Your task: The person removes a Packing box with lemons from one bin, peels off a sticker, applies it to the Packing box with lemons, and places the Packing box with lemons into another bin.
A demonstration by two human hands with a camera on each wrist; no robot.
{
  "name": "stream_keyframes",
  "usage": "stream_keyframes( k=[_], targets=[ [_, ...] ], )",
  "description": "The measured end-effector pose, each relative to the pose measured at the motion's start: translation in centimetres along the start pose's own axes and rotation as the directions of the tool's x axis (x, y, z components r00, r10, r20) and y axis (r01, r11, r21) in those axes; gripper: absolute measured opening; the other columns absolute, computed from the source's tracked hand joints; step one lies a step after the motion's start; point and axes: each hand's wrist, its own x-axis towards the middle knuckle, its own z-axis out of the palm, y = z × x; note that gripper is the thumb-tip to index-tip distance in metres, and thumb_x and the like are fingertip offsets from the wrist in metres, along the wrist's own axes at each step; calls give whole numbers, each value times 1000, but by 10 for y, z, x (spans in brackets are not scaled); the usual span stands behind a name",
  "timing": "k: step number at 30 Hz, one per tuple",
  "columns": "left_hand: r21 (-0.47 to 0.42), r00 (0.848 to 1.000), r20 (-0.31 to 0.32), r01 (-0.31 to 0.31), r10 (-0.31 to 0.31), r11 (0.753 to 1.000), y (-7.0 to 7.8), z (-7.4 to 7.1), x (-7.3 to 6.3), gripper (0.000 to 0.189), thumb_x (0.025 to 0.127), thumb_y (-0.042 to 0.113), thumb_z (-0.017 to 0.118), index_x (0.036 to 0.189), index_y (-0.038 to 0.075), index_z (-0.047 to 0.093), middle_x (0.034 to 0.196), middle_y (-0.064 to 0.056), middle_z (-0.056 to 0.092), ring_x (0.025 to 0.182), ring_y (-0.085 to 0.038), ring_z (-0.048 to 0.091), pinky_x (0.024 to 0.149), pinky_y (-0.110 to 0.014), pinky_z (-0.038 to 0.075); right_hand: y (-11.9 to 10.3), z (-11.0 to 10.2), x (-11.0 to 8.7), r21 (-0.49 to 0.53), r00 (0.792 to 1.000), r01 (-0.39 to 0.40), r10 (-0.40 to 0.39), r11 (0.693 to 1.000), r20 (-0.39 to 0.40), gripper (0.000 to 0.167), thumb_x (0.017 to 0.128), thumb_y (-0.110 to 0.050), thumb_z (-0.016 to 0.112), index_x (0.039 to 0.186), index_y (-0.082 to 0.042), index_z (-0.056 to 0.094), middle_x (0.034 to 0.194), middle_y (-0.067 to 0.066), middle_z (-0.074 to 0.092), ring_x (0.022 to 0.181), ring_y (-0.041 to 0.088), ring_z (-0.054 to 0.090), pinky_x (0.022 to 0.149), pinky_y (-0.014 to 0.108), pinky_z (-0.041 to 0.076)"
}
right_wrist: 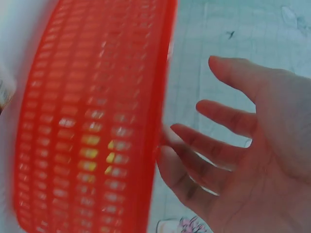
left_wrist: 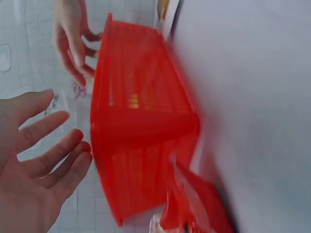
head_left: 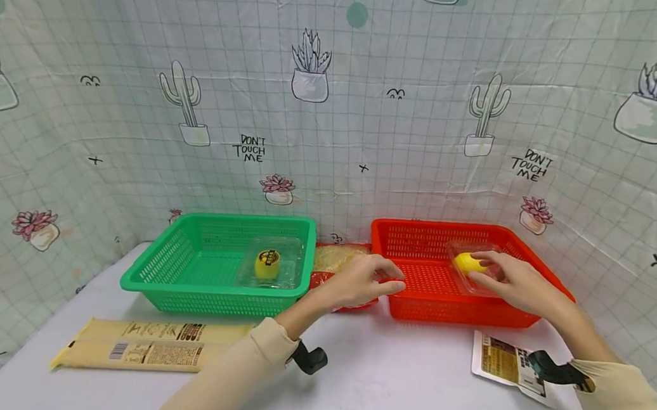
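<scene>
My left hand hovers by the near left corner of the red basket, fingers loosely bent with nothing in them. Over the right part of that basket is my right hand, its fingers spread and holding nothing. Beneath its fingertips a yellow object, round and lemon-like, lies in a clear plastic box. The left wrist view has the left palm beside the basket's rim. In the right wrist view, fingers reach past the rim, and yellow shows through the mesh.
A green basket at left holds a clear box with a yellow item bearing a dark label. Between the baskets lie red-edged packets. A long yellowish packet lies front left; a white-edged pouch lies near the right wrist.
</scene>
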Motion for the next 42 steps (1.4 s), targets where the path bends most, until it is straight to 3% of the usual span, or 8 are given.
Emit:
stream_keyframes(
  k=[5, 10, 15, 25, 36, 42],
  targets=[
    [59, 1000, 17, 22, -23, 998, 11, 22, 24, 24, 94, 29, 66, 110, 13, 73, 100, 5, 74, 90, -6, 63, 76, -14, 48, 16, 1, -1, -31, 998, -56, 55, 998, -26, 49, 91, -33, 69, 125, 1, 60, 100, 12, 70, 86, 22, 64, 71, 31, 54],
    [114, 993, 4, 119, -120, 986, 19, 38, 47, 25, 93, 31, 67, 110, 14, 74, 101, 3, 74, 85, -6, 60, 67, -14, 45, 34, 1, 2, -62, 992, -127, 125, 990, -31, 50, 92, -33, 68, 125, 3, 59, 102, 21, 70, 91, 36, 65, 80, 55, 52],
    [141, 978, 28, 202, -208, 969, 24, 50, 68, 31, 93, 33, 67, 116, 12, 71, 104, 2, 72, 80, -10, 55, 65, -17, 43, 51, 0, 4, -101, 978, -208, 208, 973, -6, 57, 93, -37, 65, 129, 6, 55, 114, 34, 62, 100, 49, 57, 84, 67, 46],
    [151, 928, 30, 364, -372, 919, 37, 73, 97, 46, 89, 40, 70, 128, 15, 63, 119, 2, 67, 99, -10, 50, 87, -26, 49, 62, 2, 11, -104, 958, -274, 281, 956, 63, 62, 93, -39, 65, 130, 9, 52, 123, 38, 56, 105, 55, 53, 89, 69, 44],
    [142, 897, 37, 431, -440, 891, 49, 89, 111, 63, 87, 42, 71, 141, 18, 50, 135, 6, 60, 119, -13, 55, 104, -29, 47, 67, 4, 15, -101, 928, -326, 338, 940, 153, 74, 94, -45, 61, 137, 11, 41, 132, 42, 46, 114, 58, 47, 92, 71, 43],
    [127, 882, 37, 463, -470, 877, 51, 94, 117, 62, 87, 39, 72, 141, 20, 50, 132, 7, 62, 123, -12, 53, 106, -28, 44, 68, 6, 17, -106, 936, -309, 322, 945, 139, 76, 93, -46, 61, 138, 12, 40, 135, 44, 42, 120, 60, 42, 96, 72, 38]
  ],
)
